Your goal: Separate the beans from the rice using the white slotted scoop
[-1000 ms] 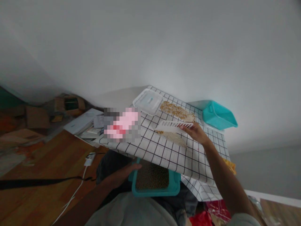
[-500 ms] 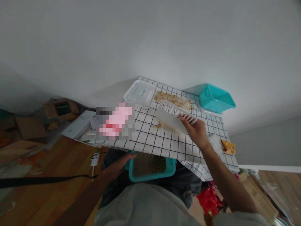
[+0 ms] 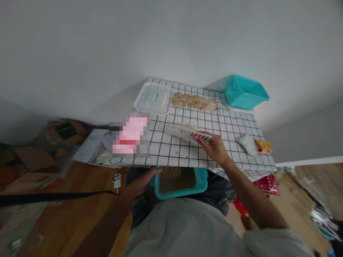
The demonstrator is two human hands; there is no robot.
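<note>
In my right hand (image 3: 215, 148) is a white slotted plastic plate (image 3: 184, 133), pinched at its right end and held tilted low over the checked tablecloth. A small heap of pale grain (image 3: 190, 126) shows just behind the plate, partly hidden by it. A few loose bits lie on the cloth in front. My left hand (image 3: 148, 178) grips the left rim of a teal plastic container (image 3: 180, 194) on my lap, under the table's front edge. Greenish-brown beans or pellets (image 3: 178, 178) fill much of it; the table edge covers its far side.
A strip of yellow and pale grain (image 3: 194, 101) lies along the back of the table, beside a clear lid (image 3: 153, 98). An empty-looking teal bin (image 3: 245, 92) stands back right. A white packet (image 3: 248, 144) and orange wrapper (image 3: 264, 146) lie right. A blurred pink item (image 3: 131, 134) sits left.
My right hand has moved the slotted plate toward the front edge and left, tilting it more edge-on. The small heap now shows behind it. My left hand stays on the container; the view has shifted.
</note>
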